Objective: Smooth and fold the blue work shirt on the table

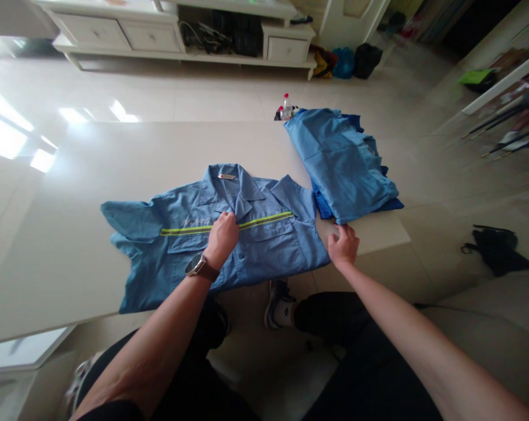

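Note:
A light-blue work shirt (273, 251) with a yellow-green and grey reflective stripe lies front up on the white table (159, 146). Its collar (251, 190) points away from me, and the sleeve on the left is bent outward. My left hand (223, 237), with a watch at the wrist, is closed on the shirt's front placket just below the collar. At the table's right side, my right hand (344, 244) rests by the near edge of a pile of folded blue clothes (339, 164), close to the shirt's side. Its fingers are bent, with the thumb apart from them.
Bottles with red caps (286, 105) stand behind the pile. A white low cabinet (154, 41) is across the tiled floor, with plastic bags (367, 60) beside it. A black bag (495, 248) lies at the right, near a grey couch (488, 316).

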`<state>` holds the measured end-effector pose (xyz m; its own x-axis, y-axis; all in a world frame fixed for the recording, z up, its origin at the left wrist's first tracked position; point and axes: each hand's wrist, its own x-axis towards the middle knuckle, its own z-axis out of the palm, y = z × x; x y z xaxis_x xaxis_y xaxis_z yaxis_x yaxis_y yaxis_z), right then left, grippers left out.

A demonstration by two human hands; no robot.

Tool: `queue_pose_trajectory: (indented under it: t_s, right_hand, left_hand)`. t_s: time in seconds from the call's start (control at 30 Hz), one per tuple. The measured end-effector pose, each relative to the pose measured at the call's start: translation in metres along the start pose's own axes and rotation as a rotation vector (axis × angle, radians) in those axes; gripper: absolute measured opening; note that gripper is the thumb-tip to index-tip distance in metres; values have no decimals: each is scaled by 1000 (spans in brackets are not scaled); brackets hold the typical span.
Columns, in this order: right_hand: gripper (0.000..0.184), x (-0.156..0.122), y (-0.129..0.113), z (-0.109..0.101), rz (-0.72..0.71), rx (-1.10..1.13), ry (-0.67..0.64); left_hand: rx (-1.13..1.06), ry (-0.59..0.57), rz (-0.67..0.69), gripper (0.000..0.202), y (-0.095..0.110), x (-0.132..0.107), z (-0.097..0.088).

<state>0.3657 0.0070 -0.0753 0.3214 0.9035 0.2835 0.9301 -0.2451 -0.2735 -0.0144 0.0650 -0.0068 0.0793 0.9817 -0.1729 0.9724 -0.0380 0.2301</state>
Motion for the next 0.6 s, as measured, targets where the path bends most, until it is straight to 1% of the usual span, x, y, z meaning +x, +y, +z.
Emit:
queue_pose_trajectory:
  t_s: [0.2,0.37,0.6]
  right_hand:
    - [39,0,0,0,0,8,-5]
    - [39,0,-1,-1,4,13,-11]
    - [40,0,0,1,4,2,1]
  left_hand:
    - [-11,-10,-22,17,3,-1,-3]
    - [-19,-7,-17,21,2,1,-1]
    - [-10,-12,-12,16,-1,3,1]
